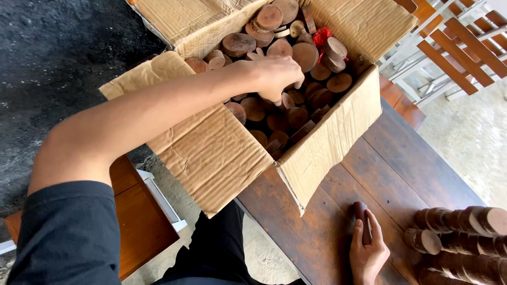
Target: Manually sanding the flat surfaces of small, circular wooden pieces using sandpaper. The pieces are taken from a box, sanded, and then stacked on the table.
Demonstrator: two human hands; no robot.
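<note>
Head view: the left hand (274, 76), at upper centre of the frame, reaches into the open cardboard box (211, 153), fingers curled around a wooden disc (288, 100) among the piled round pieces. At lower right, the right hand (368, 253) grips a dark wooden piece (361, 211) against the wooden table (406, 163), with stacked wooden rounds (465, 243) just beside it.

Left hand (274, 76) among boxed wood discs (317, 79)
</note>
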